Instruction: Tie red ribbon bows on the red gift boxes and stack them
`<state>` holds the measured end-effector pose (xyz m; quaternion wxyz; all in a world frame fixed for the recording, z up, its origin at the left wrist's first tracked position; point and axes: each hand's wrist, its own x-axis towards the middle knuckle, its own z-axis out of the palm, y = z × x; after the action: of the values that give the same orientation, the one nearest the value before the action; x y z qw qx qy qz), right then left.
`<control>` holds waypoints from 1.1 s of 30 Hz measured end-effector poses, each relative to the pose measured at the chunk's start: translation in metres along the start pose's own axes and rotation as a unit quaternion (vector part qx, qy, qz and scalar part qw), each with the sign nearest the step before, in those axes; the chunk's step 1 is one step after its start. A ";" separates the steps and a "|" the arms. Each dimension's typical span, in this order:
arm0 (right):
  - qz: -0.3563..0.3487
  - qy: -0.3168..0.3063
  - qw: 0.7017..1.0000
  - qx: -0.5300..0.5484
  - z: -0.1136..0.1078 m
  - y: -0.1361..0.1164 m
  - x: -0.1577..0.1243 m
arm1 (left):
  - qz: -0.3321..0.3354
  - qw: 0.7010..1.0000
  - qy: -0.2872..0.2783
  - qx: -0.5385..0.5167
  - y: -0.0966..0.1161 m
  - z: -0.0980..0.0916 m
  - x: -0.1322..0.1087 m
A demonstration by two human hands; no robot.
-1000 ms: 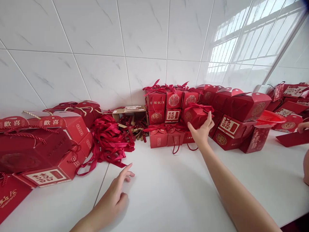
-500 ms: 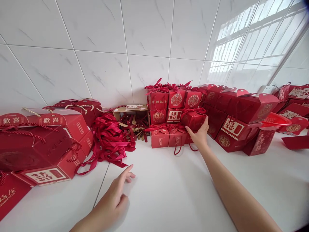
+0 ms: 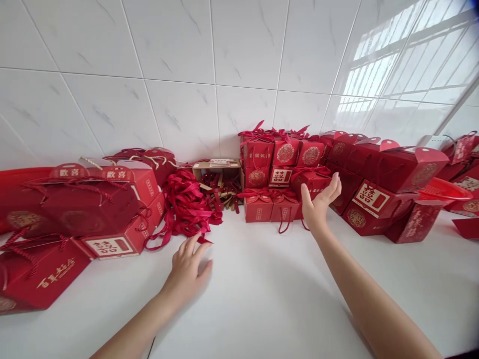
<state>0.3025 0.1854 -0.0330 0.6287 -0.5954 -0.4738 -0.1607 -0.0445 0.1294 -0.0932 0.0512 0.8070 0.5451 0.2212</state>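
Note:
My right hand (image 3: pixel 320 200) is raised with thumb and fingers apart, in front of a red gift box (image 3: pixel 311 180) tied with a ribbon bow. That box sits in a stack of small red gift boxes (image 3: pixel 258 208) with gold emblems and bows; from this angle I cannot tell whether the hand still touches it. My left hand (image 3: pixel 189 264) hovers low over the white table, its fingers spread and holding nothing. Its fingertips are at the near end of a loose pile of dark red satin ribbons (image 3: pixel 189 204).
A small open carton (image 3: pixel 217 180) of tags stands behind the ribbons. Larger red boxes with rope handles (image 3: pixel 93 209) are heaped at the left. More red boxes (image 3: pixel 404 169) and a red plastic basket (image 3: pixel 439 188) stand at the right. A tiled wall (image 3: pixel 179 114) closes the back.
My right hand has opened and drawn away from the bow-tied box, which stays on the stack. The left hand has moved forward to the ribbons' edge, and the view has turned left.

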 end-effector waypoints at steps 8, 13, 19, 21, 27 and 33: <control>-0.202 -0.324 0.920 0.090 -0.010 -0.087 -0.126 | -0.029 0.997 -0.039 0.055 0.003 0.004 0.004; -0.248 -0.453 0.854 0.060 -0.014 -0.084 -0.168 | -0.006 0.998 0.001 0.063 0.010 -0.003 -0.005; -0.243 -0.480 0.827 0.163 -0.019 -0.084 -0.160 | 0.073 0.997 -0.020 0.025 0.025 -0.007 -0.020; -0.250 -0.507 0.797 0.213 -0.020 -0.086 -0.160 | 0.115 0.993 -0.038 0.005 0.031 -0.005 -0.023; -0.223 -0.599 0.702 0.312 -0.025 -0.090 -0.159 | 0.180 0.981 -0.069 -0.039 0.037 -0.003 -0.027; -0.162 -0.581 0.752 0.265 -0.026 -0.082 -0.156 | 0.089 0.995 -0.033 -0.033 0.005 -0.016 -0.018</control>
<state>0.1722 0.0863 -0.1028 0.3296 -0.2977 -0.8606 0.2490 -0.0521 0.1083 -0.0831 0.0756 0.8570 0.4619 0.2157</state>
